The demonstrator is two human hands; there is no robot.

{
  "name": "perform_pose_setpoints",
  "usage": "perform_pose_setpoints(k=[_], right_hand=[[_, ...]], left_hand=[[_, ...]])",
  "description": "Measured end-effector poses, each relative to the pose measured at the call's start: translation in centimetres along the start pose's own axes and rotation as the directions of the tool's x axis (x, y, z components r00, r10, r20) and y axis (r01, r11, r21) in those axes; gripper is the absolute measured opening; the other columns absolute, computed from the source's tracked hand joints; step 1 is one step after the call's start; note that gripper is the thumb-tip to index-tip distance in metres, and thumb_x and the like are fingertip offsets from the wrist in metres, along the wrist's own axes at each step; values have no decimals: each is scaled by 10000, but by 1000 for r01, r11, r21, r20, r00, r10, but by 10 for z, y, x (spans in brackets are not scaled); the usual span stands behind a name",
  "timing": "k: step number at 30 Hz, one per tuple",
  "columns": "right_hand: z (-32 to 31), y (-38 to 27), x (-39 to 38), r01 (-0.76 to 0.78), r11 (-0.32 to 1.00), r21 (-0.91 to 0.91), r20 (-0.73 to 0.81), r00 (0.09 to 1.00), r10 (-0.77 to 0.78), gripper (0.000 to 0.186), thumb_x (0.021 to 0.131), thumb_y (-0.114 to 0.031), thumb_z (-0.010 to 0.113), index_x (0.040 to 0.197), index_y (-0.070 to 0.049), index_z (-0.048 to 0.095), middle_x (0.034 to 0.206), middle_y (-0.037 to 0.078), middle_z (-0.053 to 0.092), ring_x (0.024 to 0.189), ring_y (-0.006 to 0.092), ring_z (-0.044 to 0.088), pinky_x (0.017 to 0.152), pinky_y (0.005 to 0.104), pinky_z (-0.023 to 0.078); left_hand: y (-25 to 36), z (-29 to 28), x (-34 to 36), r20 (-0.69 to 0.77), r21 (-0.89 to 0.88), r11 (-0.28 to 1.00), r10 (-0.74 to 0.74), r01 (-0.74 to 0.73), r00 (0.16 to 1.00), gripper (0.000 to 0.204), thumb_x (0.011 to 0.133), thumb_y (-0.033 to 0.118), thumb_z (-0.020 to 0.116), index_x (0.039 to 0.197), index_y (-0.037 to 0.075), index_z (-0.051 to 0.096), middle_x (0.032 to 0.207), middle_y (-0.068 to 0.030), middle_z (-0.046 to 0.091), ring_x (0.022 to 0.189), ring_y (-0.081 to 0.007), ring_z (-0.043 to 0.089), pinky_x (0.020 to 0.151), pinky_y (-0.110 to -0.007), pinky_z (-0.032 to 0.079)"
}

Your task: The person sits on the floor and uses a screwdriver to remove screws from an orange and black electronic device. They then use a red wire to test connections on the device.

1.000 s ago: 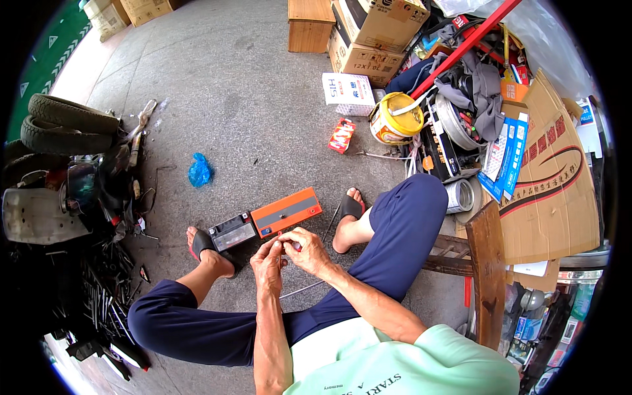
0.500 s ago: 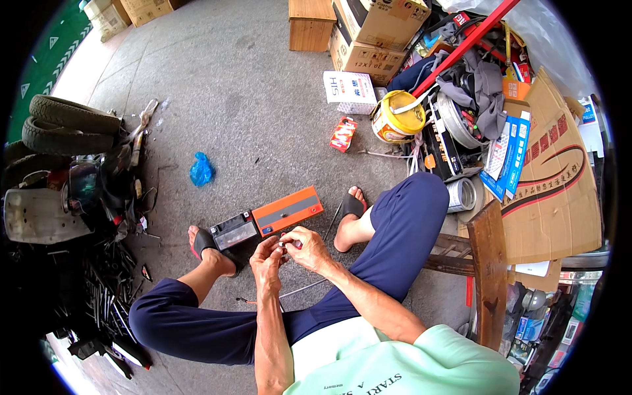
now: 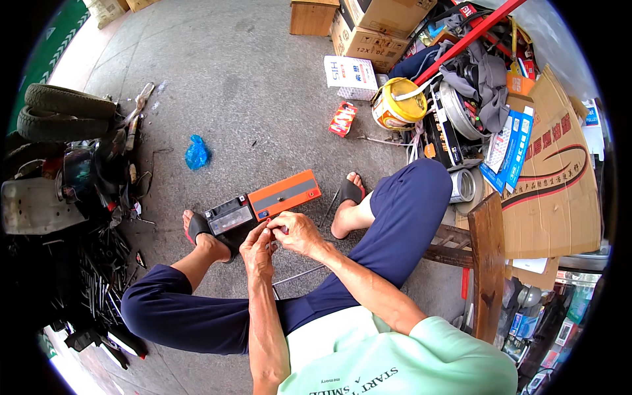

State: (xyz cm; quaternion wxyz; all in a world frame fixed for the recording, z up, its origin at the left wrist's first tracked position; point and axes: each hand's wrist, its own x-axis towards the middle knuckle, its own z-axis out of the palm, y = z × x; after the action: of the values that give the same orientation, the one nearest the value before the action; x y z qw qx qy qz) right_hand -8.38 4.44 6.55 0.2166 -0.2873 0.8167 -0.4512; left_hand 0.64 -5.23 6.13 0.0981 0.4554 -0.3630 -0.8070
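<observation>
I sit with knees apart over a concrete floor. My left hand (image 3: 258, 249) and my right hand (image 3: 294, 232) meet in front of me, fingers pinched together on a small part too tiny to make out. Just beyond the fingertips lie an orange rectangular box (image 3: 284, 194) and a small black battery (image 3: 229, 215) on the floor between my sandalled feet. A thin metal rod (image 3: 299, 275) lies on the ground under my wrists.
Tyres (image 3: 66, 112) and dismantled scooter parts (image 3: 79, 191) fill the left side. A blue bag (image 3: 196, 153) and a red packet (image 3: 342, 119) lie on the floor. Cardboard boxes (image 3: 368, 33), a yellow-lidded bucket (image 3: 396, 105) and clutter crowd the right, beside a wooden stool (image 3: 486, 257).
Both hands have stayed together in front of the orange box, with only slight finger movement on the small part. Nothing else has shifted.
</observation>
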Motion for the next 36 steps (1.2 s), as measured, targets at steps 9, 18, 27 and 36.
perform_pose_setpoints(k=[9,18,27,36], right_hand=[[22,26,53,-290,955,-55,-308,915,260,202,788,-172,672,897,-31,577,782,155,648,752,314,647,637,414,505],[-6,67,41,-309,928,205,-368,854,366,185,800,-137,666,921,0,635,671,74,652,541,146,597,478,318,467],[-60,62,27,-295,486,823,-107,759,642,224,826,-114,626,988,41,612,749,92,657,429,55,483,332,194,325],[-53,76,14,-451,628,634,-85,767,636,187,819,-78,595,973,25,619,776,86,682,450,57,518,354,184,355]], left_hand=[[-12,-13,10,-210,63,994,-73,88,975,209,757,84,554,923,-4,646,696,-48,615,564,-134,570,464,-215,416],[2,0,11,-310,38,969,-222,245,924,179,804,200,502,676,92,563,570,13,495,446,-67,412,387,-217,253],[-9,-1,14,-203,53,951,-287,304,936,150,803,163,511,701,66,564,573,2,491,451,-87,423,374,-211,277],[-13,0,14,-169,85,961,-246,263,955,124,813,162,528,767,58,577,612,-16,528,468,-90,442,382,-203,305]])
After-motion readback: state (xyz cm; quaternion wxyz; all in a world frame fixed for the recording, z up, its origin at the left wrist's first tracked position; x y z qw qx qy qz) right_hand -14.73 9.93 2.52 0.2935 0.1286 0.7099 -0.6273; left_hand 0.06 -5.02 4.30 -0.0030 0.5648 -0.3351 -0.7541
